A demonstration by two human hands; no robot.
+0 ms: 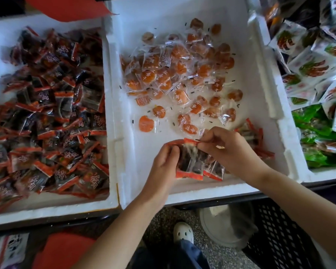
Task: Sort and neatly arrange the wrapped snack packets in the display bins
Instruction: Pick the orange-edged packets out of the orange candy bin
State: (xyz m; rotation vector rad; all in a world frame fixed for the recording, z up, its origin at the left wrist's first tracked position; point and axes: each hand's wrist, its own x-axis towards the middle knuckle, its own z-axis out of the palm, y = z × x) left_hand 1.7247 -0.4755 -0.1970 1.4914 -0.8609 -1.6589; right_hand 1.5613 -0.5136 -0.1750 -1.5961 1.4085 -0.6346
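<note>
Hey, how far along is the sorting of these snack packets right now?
Partly done. Done: the left bin holds only dark red-edged packets, loosely heaped. In hand: the left hand grips a stack of dark packets over the middle bin; the right hand pinches its top edge. Left: stray dark packets lie by that bin's right wall, and the orange packets are scattered.

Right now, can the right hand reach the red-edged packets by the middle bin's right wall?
Probably yes: the red-edged packets lie uncovered just beyond the right hand, though it is pinching the bundle in the left hand.
</note>
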